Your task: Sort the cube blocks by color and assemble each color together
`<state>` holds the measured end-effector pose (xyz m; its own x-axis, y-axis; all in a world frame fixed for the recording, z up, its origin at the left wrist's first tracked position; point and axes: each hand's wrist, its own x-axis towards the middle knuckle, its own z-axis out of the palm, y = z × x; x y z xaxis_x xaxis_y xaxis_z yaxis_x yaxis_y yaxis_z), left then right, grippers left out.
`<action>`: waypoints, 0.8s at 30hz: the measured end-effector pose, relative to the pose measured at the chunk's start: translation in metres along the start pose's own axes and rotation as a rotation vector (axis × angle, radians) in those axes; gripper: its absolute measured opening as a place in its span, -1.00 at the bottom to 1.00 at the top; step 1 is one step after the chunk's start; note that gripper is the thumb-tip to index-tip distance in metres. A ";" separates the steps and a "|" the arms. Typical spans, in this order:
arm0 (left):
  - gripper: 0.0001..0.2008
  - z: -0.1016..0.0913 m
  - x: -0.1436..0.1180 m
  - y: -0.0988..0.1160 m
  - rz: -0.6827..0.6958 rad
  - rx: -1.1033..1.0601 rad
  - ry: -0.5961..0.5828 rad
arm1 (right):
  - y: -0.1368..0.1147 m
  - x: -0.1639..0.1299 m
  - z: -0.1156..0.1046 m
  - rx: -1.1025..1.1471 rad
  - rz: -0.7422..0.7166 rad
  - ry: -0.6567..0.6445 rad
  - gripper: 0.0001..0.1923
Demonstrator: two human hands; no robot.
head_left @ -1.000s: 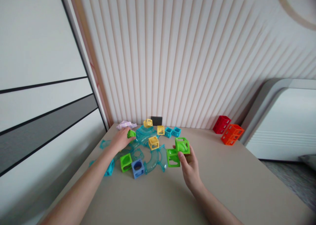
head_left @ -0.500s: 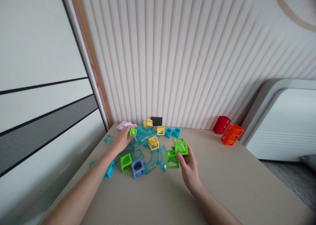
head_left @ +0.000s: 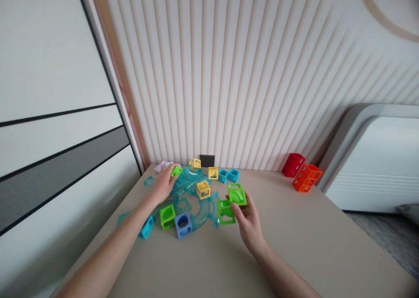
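Note:
Between the fingers of my left hand [head_left: 164, 185] is a green cube block [head_left: 176, 171], above the back left of the table. My right hand [head_left: 248, 217] grips two green cube blocks [head_left: 236, 195], one set higher than the other and touching it; thumb in front, fingers behind. Under and around my left hand lie translucent teal track pieces [head_left: 188, 180]. Closer to me sit another green cube block [head_left: 167, 216] and a blue cube block [head_left: 183, 224] with a round hole. A yellow cube block [head_left: 203, 190] stands between my hands.
Two more yellow blocks [head_left: 213, 172] and two teal blocks [head_left: 233, 175] are near the ribbed wall [head_left: 209, 71]. Red blocks [head_left: 293, 165] and orange blocks [head_left: 307, 178] stand at the back right. A lilac piece [head_left: 162, 166] lies behind my left hand; a black socket plate [head_left: 207, 160] is on the wall.
My left hand has lifted slightly with the green block, which has turned in its fingers. My right hand and its two green blocks have shifted a little left.

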<state>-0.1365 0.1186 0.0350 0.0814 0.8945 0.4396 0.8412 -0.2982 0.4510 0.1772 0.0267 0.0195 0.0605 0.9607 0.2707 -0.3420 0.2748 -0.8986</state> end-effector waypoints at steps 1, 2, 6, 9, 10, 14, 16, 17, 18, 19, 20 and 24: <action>-0.61 0.000 0.000 0.000 0.006 0.003 0.014 | 0.000 0.000 0.000 -0.002 0.001 -0.001 -0.38; -0.61 0.000 0.001 0.000 0.010 0.006 0.029 | 0.001 0.000 0.000 -0.003 0.003 -0.003 -0.38; -0.61 0.001 0.004 0.001 0.021 0.022 0.069 | 0.002 0.001 -0.001 0.010 0.010 -0.012 -0.36; -0.56 -0.001 0.005 0.005 0.039 0.034 0.060 | 0.001 0.001 0.000 0.011 0.009 -0.016 -0.36; -0.54 -0.001 0.005 0.007 0.047 0.039 0.049 | 0.001 0.001 0.000 0.009 0.007 -0.018 -0.36; -0.50 -0.001 0.002 0.015 0.078 0.056 -0.003 | 0.001 0.000 0.000 0.002 0.001 -0.026 -0.38; -0.49 -0.001 0.001 0.019 0.078 0.064 -0.011 | 0.001 0.000 -0.001 0.006 0.005 -0.035 -0.39; -0.49 -0.001 0.002 0.021 0.075 0.067 -0.011 | 0.001 0.000 -0.001 0.009 0.008 -0.040 -0.39; -0.50 -0.002 0.002 0.023 0.073 0.070 -0.010 | 0.002 0.000 -0.001 0.010 0.011 -0.044 -0.39; -0.49 -0.003 0.003 0.025 0.072 0.074 -0.005 | 0.002 0.000 -0.001 0.011 0.013 -0.046 -0.39; -0.49 -0.005 0.004 0.027 0.074 0.080 0.005 | 0.002 0.000 -0.001 0.010 0.014 -0.045 -0.40; -0.49 -0.017 0.005 0.044 0.112 0.062 0.121 | 0.001 0.000 -0.001 0.011 0.013 -0.039 -0.40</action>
<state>-0.1080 0.1046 0.0703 0.1145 0.8094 0.5760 0.8622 -0.3689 0.3470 0.1777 0.0272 0.0181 0.0195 0.9619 0.2728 -0.3532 0.2618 -0.8982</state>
